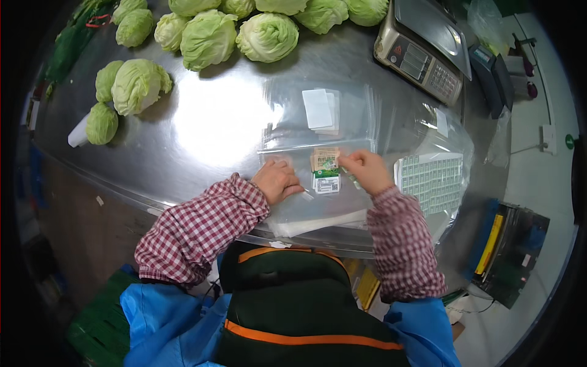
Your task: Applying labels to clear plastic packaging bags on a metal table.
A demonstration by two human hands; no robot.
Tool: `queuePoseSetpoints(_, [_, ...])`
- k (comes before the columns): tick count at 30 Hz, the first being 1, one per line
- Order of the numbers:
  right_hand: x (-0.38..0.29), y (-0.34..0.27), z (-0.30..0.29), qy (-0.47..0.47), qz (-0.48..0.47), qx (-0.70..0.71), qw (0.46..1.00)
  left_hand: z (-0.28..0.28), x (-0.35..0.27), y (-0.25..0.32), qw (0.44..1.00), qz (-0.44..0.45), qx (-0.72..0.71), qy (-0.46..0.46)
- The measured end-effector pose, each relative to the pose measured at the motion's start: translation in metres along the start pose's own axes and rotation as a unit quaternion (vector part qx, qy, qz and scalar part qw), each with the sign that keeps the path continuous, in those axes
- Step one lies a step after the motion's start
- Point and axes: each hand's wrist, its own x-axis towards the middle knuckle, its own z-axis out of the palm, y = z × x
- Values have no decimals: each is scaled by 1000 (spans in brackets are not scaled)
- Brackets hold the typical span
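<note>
A stack of clear plastic bags lies at the steel table's front edge, with a printed label in green, tan and white showing on it. My left hand rests on the bags left of the label, fingers bent; whether it grips the film is unclear. My right hand pinches a small strip of green stickers at the label's right edge. Farther back, more clear bags bear blank white labels. A sheet of small green stickers lies under clear plastic to the right.
Several lettuce heads sit along the table's back, others at the left. A weighing scale stands back right, a dark device beside it. A black machine is at lower right, a green crate at lower left.
</note>
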Motion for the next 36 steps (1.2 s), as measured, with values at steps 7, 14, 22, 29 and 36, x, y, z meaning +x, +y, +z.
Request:
queuePoseSetpoints(7, [-73,-47,-38,-39,11,400,916,4,5,4,964,93,76,239])
queuePoseSetpoints(14, [-81,-53,-27,-14,-10,438,899,4,18,-16,998,40,-19,35])
queuePoseSetpoints(22, [-87,-62,-24,-7,-6,433,902,11,21,-8,994,44,1,98])
queuePoseSetpoints(29, [-87,-58,-26,19,-39,471,881,5,27,-10,987,51,-17,151])
queuePoseSetpoints(36, [-91,-60,-25,63,-62,394,915,12,28,-5,953,100,127,254])
